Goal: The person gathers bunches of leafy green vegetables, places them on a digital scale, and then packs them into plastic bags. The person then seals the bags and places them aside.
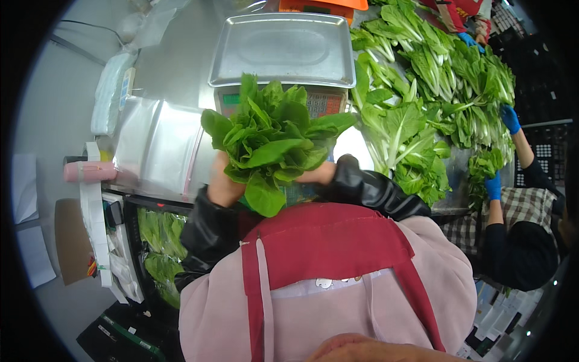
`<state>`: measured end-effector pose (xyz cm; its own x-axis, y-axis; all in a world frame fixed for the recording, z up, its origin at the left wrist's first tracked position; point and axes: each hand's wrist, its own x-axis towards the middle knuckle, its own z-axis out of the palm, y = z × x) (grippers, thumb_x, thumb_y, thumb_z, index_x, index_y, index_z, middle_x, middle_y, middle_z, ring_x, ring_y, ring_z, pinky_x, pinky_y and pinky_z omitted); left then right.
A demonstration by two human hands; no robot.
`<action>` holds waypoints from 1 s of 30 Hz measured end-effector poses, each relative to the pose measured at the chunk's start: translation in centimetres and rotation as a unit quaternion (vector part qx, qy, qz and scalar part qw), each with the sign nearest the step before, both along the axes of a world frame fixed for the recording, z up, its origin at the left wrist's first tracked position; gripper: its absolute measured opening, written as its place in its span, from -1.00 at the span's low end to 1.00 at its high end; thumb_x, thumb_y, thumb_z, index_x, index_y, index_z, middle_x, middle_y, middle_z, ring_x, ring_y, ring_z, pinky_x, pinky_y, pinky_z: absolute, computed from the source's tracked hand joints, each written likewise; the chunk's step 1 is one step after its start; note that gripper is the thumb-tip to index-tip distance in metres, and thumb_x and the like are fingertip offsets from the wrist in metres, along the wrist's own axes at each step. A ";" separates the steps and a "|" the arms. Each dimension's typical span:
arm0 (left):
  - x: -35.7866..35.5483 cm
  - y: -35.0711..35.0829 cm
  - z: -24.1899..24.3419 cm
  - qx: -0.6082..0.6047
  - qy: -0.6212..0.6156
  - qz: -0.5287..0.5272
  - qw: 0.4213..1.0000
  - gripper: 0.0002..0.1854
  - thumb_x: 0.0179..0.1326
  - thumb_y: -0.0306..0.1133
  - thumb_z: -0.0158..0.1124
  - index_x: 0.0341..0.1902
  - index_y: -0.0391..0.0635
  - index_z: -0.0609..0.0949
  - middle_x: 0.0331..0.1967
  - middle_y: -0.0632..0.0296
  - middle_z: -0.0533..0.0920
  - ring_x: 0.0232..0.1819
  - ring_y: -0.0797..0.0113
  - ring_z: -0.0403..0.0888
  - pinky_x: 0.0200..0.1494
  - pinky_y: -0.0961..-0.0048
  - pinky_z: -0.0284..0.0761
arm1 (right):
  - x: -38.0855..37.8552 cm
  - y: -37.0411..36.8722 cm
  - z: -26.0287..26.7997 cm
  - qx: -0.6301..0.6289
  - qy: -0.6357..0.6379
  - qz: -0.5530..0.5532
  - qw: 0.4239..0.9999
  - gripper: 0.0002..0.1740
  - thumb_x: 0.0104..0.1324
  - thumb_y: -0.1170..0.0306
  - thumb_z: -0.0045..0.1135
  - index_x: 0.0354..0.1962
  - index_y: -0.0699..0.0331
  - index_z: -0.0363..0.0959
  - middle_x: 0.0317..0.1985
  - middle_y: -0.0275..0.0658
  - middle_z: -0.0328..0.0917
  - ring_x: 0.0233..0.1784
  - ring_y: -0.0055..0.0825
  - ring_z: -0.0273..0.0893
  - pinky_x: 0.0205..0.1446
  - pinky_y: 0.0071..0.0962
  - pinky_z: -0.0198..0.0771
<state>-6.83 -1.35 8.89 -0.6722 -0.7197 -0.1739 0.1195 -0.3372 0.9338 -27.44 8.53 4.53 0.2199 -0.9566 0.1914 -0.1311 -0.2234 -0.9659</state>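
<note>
A bunch of leafy greens [276,140] is held upright between my two hands, in front of a weighing scale with a metal tray [280,50]. My left hand [225,181] grips its left side, with the fingers partly hidden by leaves. From the right, my right hand [319,174] holds the bunch low down, its fingers covered by the foliage. The leaves cover part of the scale's keypad [323,103]. Left of the bunch lies a stack of clear plastic bags [169,145].
Loose greens with white stems [434,68] cover the table's right side. Two co-workers' blue-gloved hands [510,120] handle greens there. A pink bottle [90,172] lies at the left edge. Below it, a black crate [131,226] holds bagged greens [163,231]. An orange scale [316,6] stands behind.
</note>
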 end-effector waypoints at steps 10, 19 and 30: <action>-0.6 2.8 -7.7 -0.684 -0.363 0.010 0.633 -0.54 0.14 -0.46 0.04 0.18 -0.08 0.44 0.16 0.06 0.47 0.23 0.14 0.38 0.29 0.11 0.21 | -1.4 -0.8 -0.8 -0.043 0.150 0.026 0.987 -0.49 0.22 0.28 0.16 0.13 0.21 0.38 0.17 -0.02 0.37 0.25 -0.10 0.31 0.30 -0.29 0.25; -1.0 3.9 -8.2 -0.685 -0.363 -0.009 0.632 -0.52 0.14 -0.47 0.06 0.20 -0.06 0.42 0.24 0.07 0.40 0.28 0.13 0.33 0.33 0.11 0.16 | -9.5 1.6 4.6 -0.044 0.300 -0.228 0.925 -0.82 0.22 0.40 0.12 -0.27 0.30 0.58 -0.34 -0.08 0.59 -0.27 -0.07 0.57 -0.17 -0.22 0.48; -0.4 4.0 -8.6 -0.699 -0.344 -0.022 0.626 -0.48 0.13 -0.48 0.06 0.24 -0.06 0.36 0.27 0.05 0.37 0.30 0.11 0.31 0.35 0.07 0.12 | -9.3 -1.0 3.2 -0.124 0.364 -0.374 0.844 -0.84 0.18 0.50 0.13 -0.25 0.26 0.54 -0.37 -0.11 0.53 -0.24 -0.12 0.54 -0.16 -0.26 0.46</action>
